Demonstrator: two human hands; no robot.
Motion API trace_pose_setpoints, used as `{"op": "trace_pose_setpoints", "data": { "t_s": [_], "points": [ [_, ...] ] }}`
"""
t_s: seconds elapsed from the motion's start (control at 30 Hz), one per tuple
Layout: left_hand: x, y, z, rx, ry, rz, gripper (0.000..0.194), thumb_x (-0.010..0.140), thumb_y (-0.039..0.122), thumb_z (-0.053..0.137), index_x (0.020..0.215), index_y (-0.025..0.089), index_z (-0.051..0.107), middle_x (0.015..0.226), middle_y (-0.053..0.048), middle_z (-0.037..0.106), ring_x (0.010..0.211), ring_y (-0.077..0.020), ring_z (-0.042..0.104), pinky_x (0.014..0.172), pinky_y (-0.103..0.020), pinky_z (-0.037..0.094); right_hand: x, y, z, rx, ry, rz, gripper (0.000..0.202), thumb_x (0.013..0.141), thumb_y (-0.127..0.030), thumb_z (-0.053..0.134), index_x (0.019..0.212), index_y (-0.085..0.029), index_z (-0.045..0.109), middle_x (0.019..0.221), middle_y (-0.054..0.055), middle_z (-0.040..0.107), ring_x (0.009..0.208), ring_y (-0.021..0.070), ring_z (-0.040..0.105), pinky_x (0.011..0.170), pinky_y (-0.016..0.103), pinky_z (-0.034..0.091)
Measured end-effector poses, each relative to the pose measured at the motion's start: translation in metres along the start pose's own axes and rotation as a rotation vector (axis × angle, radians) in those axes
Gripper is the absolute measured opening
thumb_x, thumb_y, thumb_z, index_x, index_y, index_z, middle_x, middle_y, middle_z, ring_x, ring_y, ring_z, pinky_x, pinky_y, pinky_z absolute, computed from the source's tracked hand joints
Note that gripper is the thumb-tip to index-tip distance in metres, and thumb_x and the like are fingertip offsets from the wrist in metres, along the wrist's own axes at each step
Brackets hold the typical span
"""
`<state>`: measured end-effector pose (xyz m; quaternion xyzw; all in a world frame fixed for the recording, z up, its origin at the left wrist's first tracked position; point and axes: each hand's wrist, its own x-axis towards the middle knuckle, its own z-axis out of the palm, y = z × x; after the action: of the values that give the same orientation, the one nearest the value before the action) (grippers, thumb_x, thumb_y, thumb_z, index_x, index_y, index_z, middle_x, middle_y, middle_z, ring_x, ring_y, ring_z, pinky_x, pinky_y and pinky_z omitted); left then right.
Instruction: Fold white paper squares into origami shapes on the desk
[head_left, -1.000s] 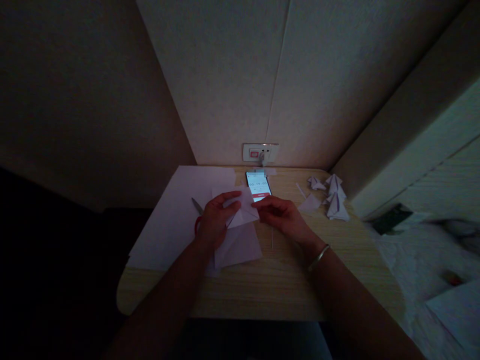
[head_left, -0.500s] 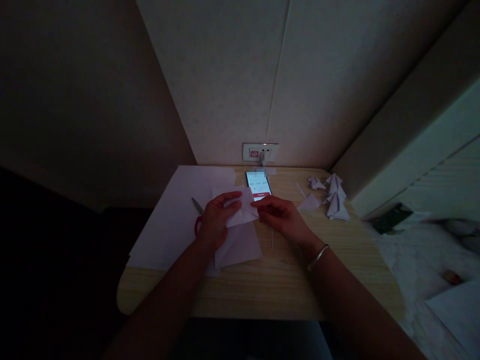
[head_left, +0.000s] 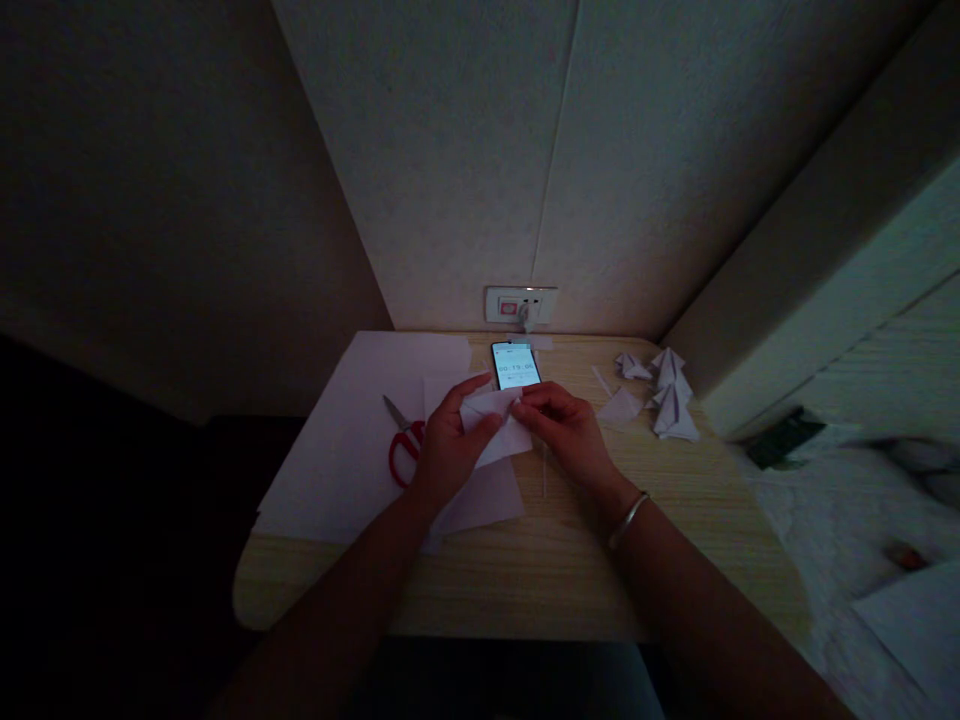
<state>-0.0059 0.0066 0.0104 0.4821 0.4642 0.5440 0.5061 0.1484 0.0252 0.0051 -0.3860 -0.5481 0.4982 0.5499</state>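
A folded piece of white paper is held up between both hands over the table. My left hand grips its left side, thumb on the near face and fingers behind. At the paper's upper right, my right hand pinches the edge between thumb and forefinger. Below lies another paper sheet, partly covered by the left hand. Red-handled scissors lie left of the left hand, their handles partly hidden. A lit phone showing a timer sits just beyond the paper, its lower part covered.
Large white sheets cover the left of the wooden table. Several folded paper figures stand at the back right, beside paper scraps. A wall socket with a plug is behind the phone.
The paper has shifted slightly right and lower in the hands. My left hand has moved right, uncovering more of the scissors' handles. My right thumb now presses on the paper's upper right edge.
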Motion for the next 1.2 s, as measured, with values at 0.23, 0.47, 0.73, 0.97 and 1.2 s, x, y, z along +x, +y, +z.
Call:
{"op": "trace_pose_setpoints", "data": {
  "t_s": [0.23,0.47,0.73,0.97,1.2],
  "points": [
    [-0.001,-0.010,0.002,0.057,0.022,0.018,0.038,0.072,0.031,0.068,0.107,0.019,0.060,0.068,0.002,0.062,0.049,-0.0069,0.049,0.044,-0.016,0.037,-0.001,0.001,0.007,0.184,0.106,0.170,0.018,0.064,-0.035,0.076,0.065,-0.020,0.065,0.064,-0.003,0.062,0.055,0.0097,0.049,0.053,0.023,0.040],
    [-0.004,-0.004,0.007,0.049,0.029,0.043,0.042,0.066,0.028,0.074,0.103,0.019,0.058,0.069,0.003,0.061,0.053,-0.0080,0.052,0.047,-0.017,0.039,-0.003,0.005,0.011,0.247,0.184,0.167,0.020,0.064,-0.035,0.076,0.066,-0.019,0.064,0.068,-0.002,0.065,0.054,0.0095,0.050,0.051,0.022,0.039],
    [-0.004,-0.005,0.007,0.088,0.087,0.045,0.033,0.066,0.026,0.072,0.096,0.019,0.059,0.069,0.003,0.060,0.052,-0.0075,0.051,0.047,-0.017,0.039,-0.005,0.006,0.016,0.245,0.192,0.145,0.021,0.065,-0.036,0.076,0.068,-0.020,0.063,0.072,-0.001,0.066,0.058,0.0112,0.053,0.054,0.024,0.042],
    [-0.003,-0.004,0.008,0.050,0.075,0.002,0.034,0.065,0.025,0.071,0.097,0.019,0.058,0.064,0.004,0.059,0.048,-0.0072,0.049,0.044,-0.016,0.037,-0.006,0.006,0.016,0.244,0.203,0.137,0.020,0.065,-0.035,0.076,0.068,-0.021,0.063,0.073,-0.001,0.066,0.059,0.0115,0.054,0.055,0.024,0.042],
    [-0.004,0.001,0.009,0.050,0.073,-0.001,0.033,0.065,0.024,0.071,0.094,0.019,0.058,0.062,0.006,0.057,0.046,-0.0064,0.047,0.043,-0.016,0.037,-0.007,0.005,0.017,0.239,0.197,0.126,0.020,0.066,-0.034,0.075,0.068,-0.021,0.061,0.074,-0.001,0.066,0.059,0.0112,0.053,0.054,0.023,0.042]
  ]
}}
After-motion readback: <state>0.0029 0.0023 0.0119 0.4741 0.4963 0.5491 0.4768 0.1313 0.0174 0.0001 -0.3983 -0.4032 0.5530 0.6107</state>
